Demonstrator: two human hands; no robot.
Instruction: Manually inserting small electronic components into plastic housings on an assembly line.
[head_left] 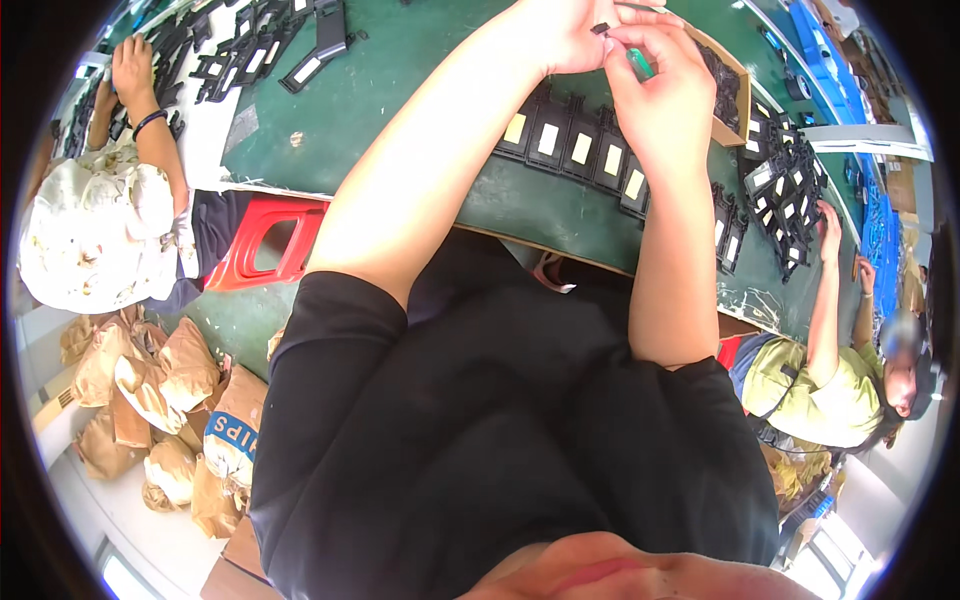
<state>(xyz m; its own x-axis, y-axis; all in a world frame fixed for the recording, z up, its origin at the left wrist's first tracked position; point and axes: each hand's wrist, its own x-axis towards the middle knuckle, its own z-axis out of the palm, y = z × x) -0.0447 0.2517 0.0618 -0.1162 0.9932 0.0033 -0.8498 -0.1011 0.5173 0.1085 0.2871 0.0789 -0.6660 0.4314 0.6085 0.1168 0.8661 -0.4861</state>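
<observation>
Both my hands are close together at the top of the view, over the green table (350,140). My left hand (578,35) pinches a small black part (600,29), mostly covered by the fingers. Right beside it, my right hand (668,95) is closed round a slim tool with a green handle (640,64); the tool's kind is hidden by the fingers. Beneath my wrists, several flat black plastic housings (581,146) with white or yellowish labels lie side by side in a row.
A cardboard box (744,100) of black parts stands right of my right hand. Piles of black housings lie far left (255,50) and right (785,195). Co-workers sit on both sides, one by a red stool (262,240). Brown paper sacks (190,365) are on the floor at left.
</observation>
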